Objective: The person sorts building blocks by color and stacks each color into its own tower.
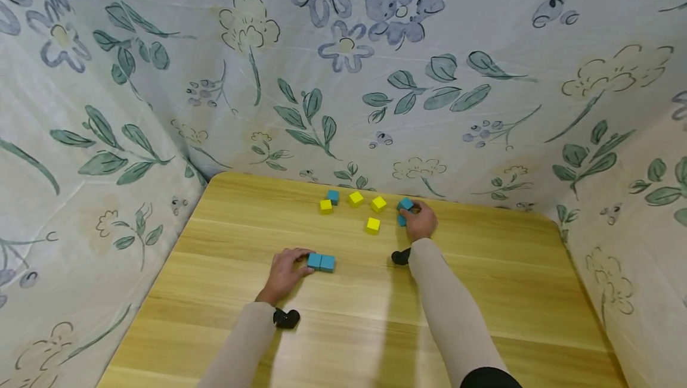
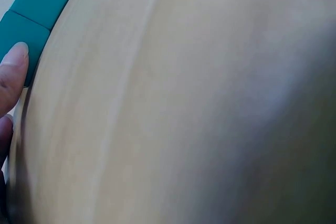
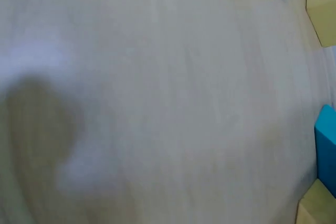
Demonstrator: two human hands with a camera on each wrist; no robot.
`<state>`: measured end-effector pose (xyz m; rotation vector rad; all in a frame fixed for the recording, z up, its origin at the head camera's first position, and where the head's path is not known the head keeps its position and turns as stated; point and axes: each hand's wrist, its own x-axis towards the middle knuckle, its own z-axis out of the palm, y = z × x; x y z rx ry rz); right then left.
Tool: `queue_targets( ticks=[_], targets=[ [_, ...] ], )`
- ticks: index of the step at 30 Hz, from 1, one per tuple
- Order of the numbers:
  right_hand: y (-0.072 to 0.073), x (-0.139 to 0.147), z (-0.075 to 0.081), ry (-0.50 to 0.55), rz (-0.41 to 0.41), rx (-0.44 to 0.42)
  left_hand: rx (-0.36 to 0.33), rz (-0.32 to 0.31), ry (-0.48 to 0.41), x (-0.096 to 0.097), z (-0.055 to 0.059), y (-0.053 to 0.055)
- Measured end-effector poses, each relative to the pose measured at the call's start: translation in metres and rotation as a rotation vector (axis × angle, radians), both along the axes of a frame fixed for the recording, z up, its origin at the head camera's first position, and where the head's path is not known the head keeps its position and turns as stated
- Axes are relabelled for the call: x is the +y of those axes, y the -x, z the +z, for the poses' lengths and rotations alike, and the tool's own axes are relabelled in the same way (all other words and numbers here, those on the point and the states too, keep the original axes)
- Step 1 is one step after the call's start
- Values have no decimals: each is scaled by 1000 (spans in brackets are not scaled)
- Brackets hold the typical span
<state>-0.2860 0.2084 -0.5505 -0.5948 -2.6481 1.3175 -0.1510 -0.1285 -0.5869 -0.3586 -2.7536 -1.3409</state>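
Observation:
Two blue cubes stand side by side on the table, a left one (image 1: 314, 261) and a right one (image 1: 327, 263). My left hand (image 1: 284, 272) pinches the left cube between thumb and fingers; in the left wrist view the thumb (image 2: 13, 69) lies against it. Farther back, my right hand (image 1: 423, 221) grips a blue cube (image 1: 405, 204) with thumb and fingertips. A second blue cube (image 1: 402, 220) shows just below the thumb, partly covered by the hand. The right hand is outside the right wrist view.
Yellow cubes lie scattered at the back: one (image 1: 356, 199), another (image 1: 378, 204), a nearer one (image 1: 373, 226). A yellow cube (image 1: 325, 207) sits against a blue cube (image 1: 333, 197). Flowered cloth (image 1: 322, 120) hangs behind the wooden table (image 1: 225, 227) and along both sides.

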Motion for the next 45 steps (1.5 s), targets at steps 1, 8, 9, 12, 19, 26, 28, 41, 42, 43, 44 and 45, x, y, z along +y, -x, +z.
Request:
queue_targets(
  ticks=[1,8,9,12,19,26,28,41,42,43,44,45],
  targets=[
    [0,1,1,19,-1,14,4,-1,-2,0,0,0],
    [-2,4,7,73,13,55,15,4,-2,0,-1,0],
    [-3,4,9,77,19,56,15,6,-5,0,-1,0],
    [-7,4,15,96,41,67,17,11,-4,1,-1,-1],
    [-25,3,24,128,103,166,14,8,-13,1,-1,-3],
    [-51,-9,26,156,126,203,46,8,-25,1,-4,-3],
    [-60,-14,26,179,135,215,50,11,-28,1,-5,-3],
    [-99,-43,31,271,190,281,25,10,-8,2,0,-3],
    [-102,-45,31,283,195,289,24,9,-7,2,1,-3],
    [-104,-47,31,290,200,294,23,8,-6,3,1,-4],
    [-106,-49,31,294,205,298,20,7,-7,3,2,-4],
    [-107,-51,31,299,210,303,21,5,-5,3,2,-4]
  ],
)
